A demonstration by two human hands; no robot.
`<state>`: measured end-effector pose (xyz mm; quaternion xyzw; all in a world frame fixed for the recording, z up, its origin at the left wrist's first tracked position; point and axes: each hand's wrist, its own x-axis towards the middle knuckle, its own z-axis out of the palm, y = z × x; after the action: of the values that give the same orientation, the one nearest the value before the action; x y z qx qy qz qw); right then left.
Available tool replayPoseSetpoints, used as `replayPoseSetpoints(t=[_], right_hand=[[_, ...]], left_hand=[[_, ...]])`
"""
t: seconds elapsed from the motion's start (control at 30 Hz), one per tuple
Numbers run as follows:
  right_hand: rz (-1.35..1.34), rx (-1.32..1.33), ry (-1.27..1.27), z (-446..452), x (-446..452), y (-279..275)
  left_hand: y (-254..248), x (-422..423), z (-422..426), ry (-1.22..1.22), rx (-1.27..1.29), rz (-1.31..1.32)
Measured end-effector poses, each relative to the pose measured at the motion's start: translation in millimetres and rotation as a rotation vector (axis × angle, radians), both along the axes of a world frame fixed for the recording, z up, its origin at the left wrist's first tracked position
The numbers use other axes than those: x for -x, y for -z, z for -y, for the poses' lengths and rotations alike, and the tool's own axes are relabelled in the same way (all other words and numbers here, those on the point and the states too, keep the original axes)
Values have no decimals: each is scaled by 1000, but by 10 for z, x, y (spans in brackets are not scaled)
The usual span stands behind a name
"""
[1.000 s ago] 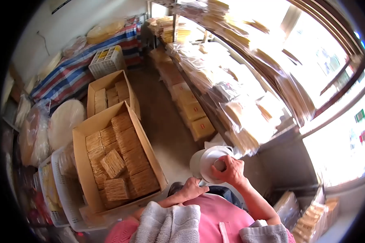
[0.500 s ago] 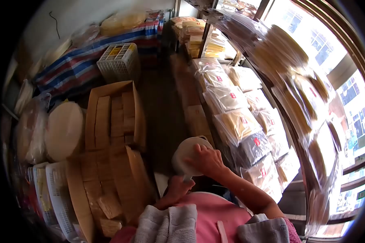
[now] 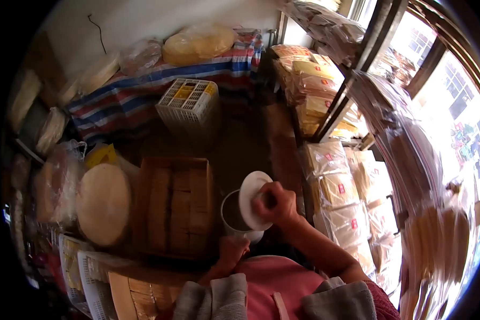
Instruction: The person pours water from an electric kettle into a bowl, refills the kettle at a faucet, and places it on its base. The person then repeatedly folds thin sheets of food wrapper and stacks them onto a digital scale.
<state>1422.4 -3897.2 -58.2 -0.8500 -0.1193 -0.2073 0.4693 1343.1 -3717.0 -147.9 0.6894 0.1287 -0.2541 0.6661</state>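
Observation:
My right hand (image 3: 276,205) grips the knob of a round white lid (image 3: 249,194), which is tilted up at the right side of a white pot (image 3: 245,234). The pot's dark inside shows to the left of the lid. Beside the pot's near side, my left hand (image 3: 233,249) is closed around its handle, which is mostly hidden by the fingers. Both hands are in front of the pink apron (image 3: 266,277).
Cardboard boxes (image 3: 138,208) with brown bundles stand left of the pot. White baskets (image 3: 93,282) and a round pale disc (image 3: 104,205) are farther left. A shelf with bagged packets (image 3: 336,192) runs along the right. A white crate (image 3: 189,101) stands ahead.
The lid was on the pot and is now lifted and tilted to the right by my right hand. My view has turned, so the boxes and shelves have shifted in the picture.

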Motion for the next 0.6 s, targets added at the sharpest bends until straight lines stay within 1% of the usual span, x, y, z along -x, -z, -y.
replayPoseSetpoints(t=[0.03,0.07,0.13,0.2,0.23,0.27,0.3,0.33,0.37,0.4,0.43,0.47,0.5,0.57,0.6], right_hand=[[-139,-156,63,99,-282,33],[-287,-385,48,255,-590,56],[-429,-675,22,823,-1376,581],[-375,-1047,-27,1124,-2016,633],[-356,-1235,-41,1299,-2249,724],[-322,-1025,-130,1697,-2538,1073],[-308,-1314,-180,2015,-2937,1441],[-303,-1605,-222,2146,-3296,1495],[-287,-1638,-169,2200,-3520,1333],[-268,-1671,-112,2253,-3740,1188],[-248,-1663,-204,2633,-4066,1485],[-219,-1653,-294,3036,-4372,1793],[-160,-1644,-246,3138,-4538,1625],[-117,-1668,-415,3555,-4888,1562],[-104,-1647,-414,3867,-5003,1656]], left_hand=[[80,-248,29,-30,0,18],[184,-483,53,-58,-1,35],[241,-1004,77,-103,-4,75],[141,-1658,10,-130,-15,138],[-27,-1913,28,-244,-37,93],[-276,-2191,83,-366,-51,47],[-407,-2431,142,-500,-59,-3],[-336,-2631,99,-406,-175,209],[-237,-2830,-15,-302,-296,412],[-175,-3009,-72,-290,-290,439],[-153,-3198,-117,-278,-284,465],[-236,-3466,-99,-367,-149,323],[-319,-3734,-90,-450,-12,179],[-430,-4308,-152,-407,-108,158],[-458,-4614,-181,-380,-156,151]])
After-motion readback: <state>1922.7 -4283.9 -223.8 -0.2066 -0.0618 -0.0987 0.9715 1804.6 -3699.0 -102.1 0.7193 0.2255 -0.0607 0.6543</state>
